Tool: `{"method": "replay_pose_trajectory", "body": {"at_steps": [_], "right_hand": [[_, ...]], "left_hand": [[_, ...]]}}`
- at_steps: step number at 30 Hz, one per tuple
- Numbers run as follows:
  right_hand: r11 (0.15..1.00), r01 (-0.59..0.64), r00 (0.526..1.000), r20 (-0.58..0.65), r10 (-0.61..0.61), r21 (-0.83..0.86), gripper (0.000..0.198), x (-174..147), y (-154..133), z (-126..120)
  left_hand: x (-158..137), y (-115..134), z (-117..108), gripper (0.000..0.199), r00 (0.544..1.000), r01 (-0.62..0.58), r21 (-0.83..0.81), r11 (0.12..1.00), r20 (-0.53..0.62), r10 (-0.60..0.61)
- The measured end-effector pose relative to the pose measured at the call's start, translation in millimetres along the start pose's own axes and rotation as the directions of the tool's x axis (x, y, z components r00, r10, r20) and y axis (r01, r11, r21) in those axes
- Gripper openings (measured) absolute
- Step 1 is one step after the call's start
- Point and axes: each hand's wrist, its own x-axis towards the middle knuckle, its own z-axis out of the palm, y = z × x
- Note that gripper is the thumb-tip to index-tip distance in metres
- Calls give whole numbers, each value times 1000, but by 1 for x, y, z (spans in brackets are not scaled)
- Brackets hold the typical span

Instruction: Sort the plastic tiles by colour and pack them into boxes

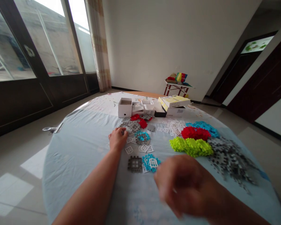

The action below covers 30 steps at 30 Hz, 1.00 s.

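My left hand (117, 138) rests on the cloth at the left edge of a pile of grey interlocking plastic pieces (133, 125). Its fingers curl in, and what they hold, if anything, is hidden. Blurred by motion, my right hand (182, 184) is raised over the near side of the table with fingers bent inward; I cannot make out anything in it. Just left of it lie blue toothed pieces with a white window-shaped piece (153, 162) on top, beside a dark grey square frame piece (135, 163). Farther back is a blue and grey stack (141, 137), with white window pieces (145, 148) nearby.
Piles of lime-green (191, 147), red (195, 133), blue (207, 128) and grey pieces (231, 159) cover the right side. White pieces (174, 126) lie mid-table. Open white boxes (125, 107) and a yellow-lidded box (174, 101) stand at the back. The round table has a light-blue cloth (84, 150).
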Motion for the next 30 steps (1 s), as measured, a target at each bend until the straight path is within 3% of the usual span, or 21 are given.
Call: {"method": "replay_pose_trajectory", "body": {"at_steps": [2,4,9,13,19,23,30], "right_hand": [[998,-33,997,-71,30,-44,22,26,19,-2],[976,-7,991,-130,-23,-220,19,41,45,-5],[895,73,997,34,-65,-439,44,38,95,-13],[882,87,995,81,-56,-464,40,35,99,-12],[860,190,981,125,-148,-474,46,41,99,-4],[818,183,983,123,-138,-546,45,46,104,-3],[845,254,962,210,-173,-470,22,50,110,-4]], "left_hand": [[0,1,0,28,1000,0,15,1000,0,0],[1,1,-1,29,1000,0,31,1000,2,0],[3,0,-3,31,1000,-13,73,997,13,12],[5,0,-1,32,999,-29,99,995,22,27],[7,-2,0,32,999,-39,114,993,21,37],[9,-5,-1,35,999,-33,113,993,21,31],[14,-13,3,37,998,-54,124,991,29,51]]}}
